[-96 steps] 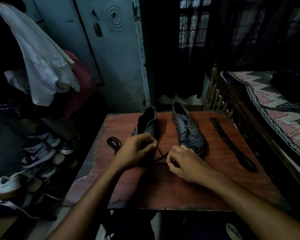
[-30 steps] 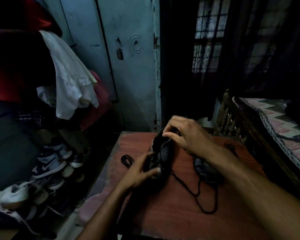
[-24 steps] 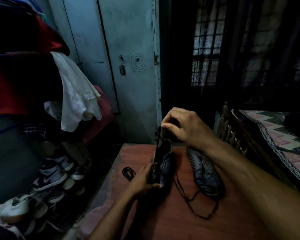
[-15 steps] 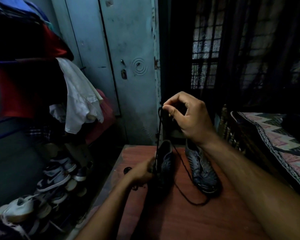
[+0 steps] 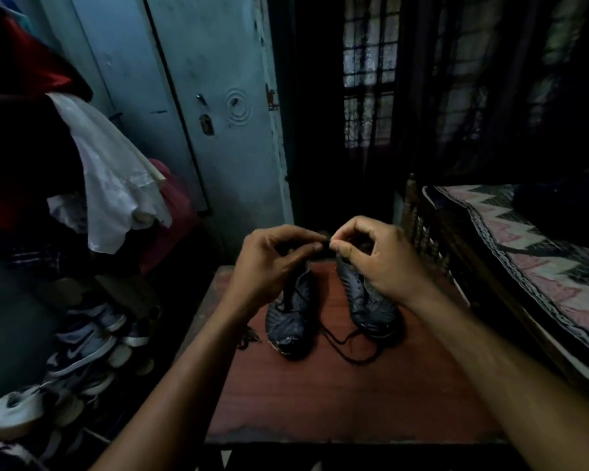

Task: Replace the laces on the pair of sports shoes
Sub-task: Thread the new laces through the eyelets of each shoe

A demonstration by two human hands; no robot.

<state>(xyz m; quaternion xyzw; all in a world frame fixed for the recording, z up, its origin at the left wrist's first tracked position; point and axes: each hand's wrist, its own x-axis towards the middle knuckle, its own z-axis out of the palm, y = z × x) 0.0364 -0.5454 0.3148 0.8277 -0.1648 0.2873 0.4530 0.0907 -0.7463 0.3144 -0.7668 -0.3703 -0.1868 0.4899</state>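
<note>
Head view — shoes (image 5: pixel 291 317) toes-nearward, lengthwise

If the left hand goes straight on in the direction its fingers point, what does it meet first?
Most likely the right hand: the left hand points right at it, with only the pinched black lace between. Depth is unclear.

Two bare forearms are seen from the lower edge up to the left hand (image 5: pixel 269 263) and the right hand (image 5: pixel 378 263). No sleeve is seen on either arm. No ring, watch or glove can be made out in the dim light.
</note>
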